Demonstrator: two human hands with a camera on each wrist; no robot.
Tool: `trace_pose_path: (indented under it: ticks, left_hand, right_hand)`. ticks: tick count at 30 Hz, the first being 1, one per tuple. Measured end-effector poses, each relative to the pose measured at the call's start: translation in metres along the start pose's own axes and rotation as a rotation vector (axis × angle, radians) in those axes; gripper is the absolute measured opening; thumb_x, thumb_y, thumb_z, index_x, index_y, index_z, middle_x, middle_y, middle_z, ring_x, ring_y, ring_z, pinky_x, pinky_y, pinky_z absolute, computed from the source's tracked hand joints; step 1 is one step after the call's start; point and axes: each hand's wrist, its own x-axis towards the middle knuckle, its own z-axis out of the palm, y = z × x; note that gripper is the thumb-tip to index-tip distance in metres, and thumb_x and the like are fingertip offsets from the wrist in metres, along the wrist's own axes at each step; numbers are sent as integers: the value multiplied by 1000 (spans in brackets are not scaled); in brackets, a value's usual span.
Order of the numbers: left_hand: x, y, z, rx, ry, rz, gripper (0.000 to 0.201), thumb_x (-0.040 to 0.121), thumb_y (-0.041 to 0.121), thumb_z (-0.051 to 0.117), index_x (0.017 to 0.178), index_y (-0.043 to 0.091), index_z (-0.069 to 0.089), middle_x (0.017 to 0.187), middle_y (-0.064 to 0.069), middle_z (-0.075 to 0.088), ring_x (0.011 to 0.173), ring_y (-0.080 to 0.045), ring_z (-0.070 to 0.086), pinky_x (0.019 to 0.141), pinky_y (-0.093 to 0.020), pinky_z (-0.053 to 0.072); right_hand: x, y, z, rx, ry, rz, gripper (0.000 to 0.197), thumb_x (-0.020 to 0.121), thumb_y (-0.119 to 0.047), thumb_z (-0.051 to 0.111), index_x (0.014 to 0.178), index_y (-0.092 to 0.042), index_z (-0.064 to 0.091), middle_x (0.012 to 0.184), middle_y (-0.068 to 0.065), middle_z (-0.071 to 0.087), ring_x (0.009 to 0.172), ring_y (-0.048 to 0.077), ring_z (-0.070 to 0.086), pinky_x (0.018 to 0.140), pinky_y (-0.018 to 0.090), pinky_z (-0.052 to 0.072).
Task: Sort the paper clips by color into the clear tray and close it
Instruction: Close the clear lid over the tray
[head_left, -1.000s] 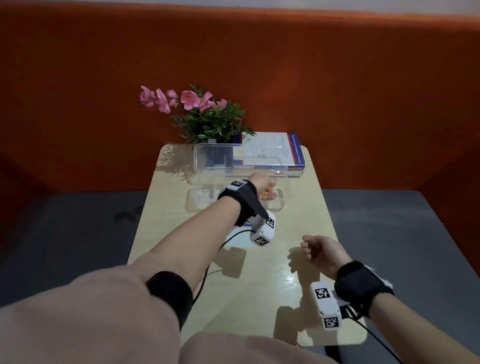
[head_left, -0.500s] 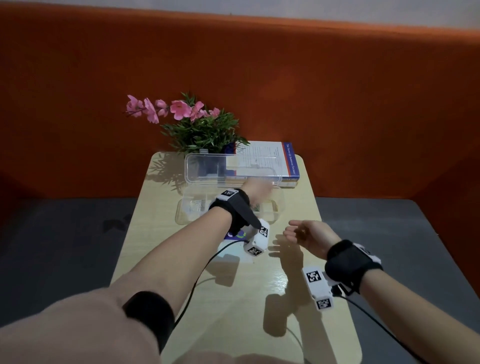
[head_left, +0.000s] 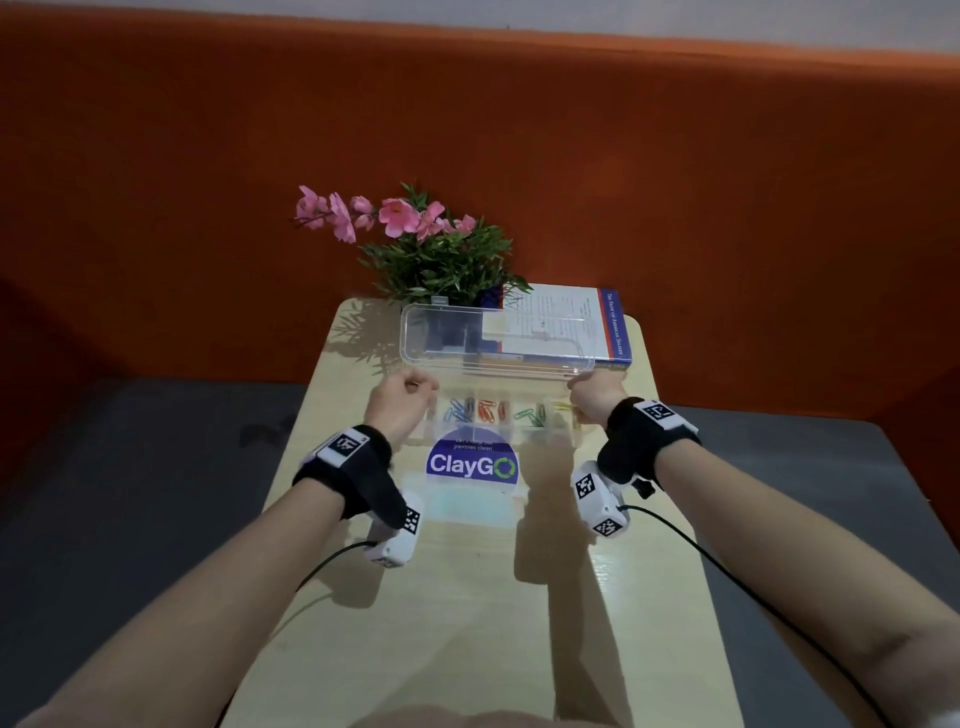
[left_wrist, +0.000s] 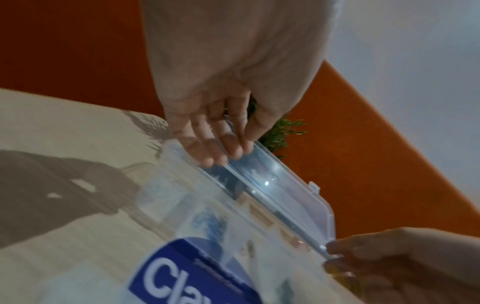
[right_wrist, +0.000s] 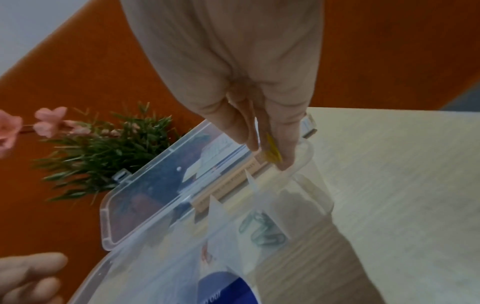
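Fingers: left hand (head_left: 402, 402) pinches the lid's (head_left: 496, 332) left end; right hand (head_left: 595, 397) curls round its right end, a yellow clip (right_wrist: 272, 153) between two fingers.
Tray (head_left: 493, 436): far on the surface (head_left: 467, 597), clips sorted, lid upright.
Advice: drop the yellow clip first, then swing both ends down evenly and press the latch.

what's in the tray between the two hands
In the head view, sorted paper clips: blue clips, orange clips, green clips, between left hand and right hand on the clear tray.
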Motion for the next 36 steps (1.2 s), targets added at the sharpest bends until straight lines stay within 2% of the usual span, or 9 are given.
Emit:
trace_pose_path:
  ticks: [5,11,17,21,25,28,31,33,36]
  left_hand:
    - [24,-5,-15,191,146,-12,25,94,15,49,116,9,60,124,-12,59,117,-30,55,101,-34,43]
    - [55,11,-17,230,-78,-138,62,96,34,48,150,10,27,156,-13,31,142,-32,33,115,-46,31]
    - [67,12,-21,-55,-150,-243,47,94,35,47,135,14,42,129,-4,47,113,-27,48,97,-44,42]
    - [64,2,-26,-272,-140,-269,52,89,43,48,136,24,43,140,-5,47,122,-29,52,105,-55,40]
    - [54,1,-30,-408,-84,-253,64,98,42,40,150,7,24,152,-18,36,132,-36,45,105,-50,39]
    - [43,-6,-34,-285,-120,-231,61,91,45,56,137,8,40,146,-9,45,129,-27,48,92,-40,46]
    - [34,-16,-37,-104,-105,-133,29,83,16,73,102,16,51,134,-7,54,108,-23,54,75,-33,49]
    - [29,-21,-36,47,-103,-43,36,80,6,74,108,13,55,135,-8,54,107,-23,55,72,-30,49]
    - [25,-21,-32,323,-90,75,47,81,5,72,124,9,54,138,-10,52,117,-29,55,91,-34,46]
  right_hand:
    - [-3,-9,-14,28,110,-63,34,90,-6,40,114,0,62,118,22,62,104,39,61,87,49,55]
    - [3,-16,-39,48,-11,13,50,96,-26,37,141,-4,31,148,16,36,133,35,38,108,47,36]
    - [7,-10,-42,414,-143,72,55,97,-44,31,141,-12,34,149,8,38,136,27,36,105,48,34]
    - [14,6,-45,574,-147,79,58,95,-49,31,130,-6,47,129,12,52,127,31,43,108,56,34]
    - [8,23,-41,756,-170,74,39,91,-48,44,106,-15,58,126,8,54,127,36,45,107,52,38]
    - [1,37,-40,681,-202,47,25,87,-36,60,103,-18,54,141,7,43,132,34,39,109,43,38]
    - [-5,49,-37,419,-137,-30,33,83,-9,66,112,-12,50,132,12,50,116,28,53,95,42,48]
    - [-8,54,-33,274,-90,-72,42,77,1,69,113,-9,49,130,15,53,106,30,59,93,46,53]
    - [-12,55,-23,94,-4,-135,46,74,0,72,111,-10,48,121,16,60,101,33,63,85,48,56]
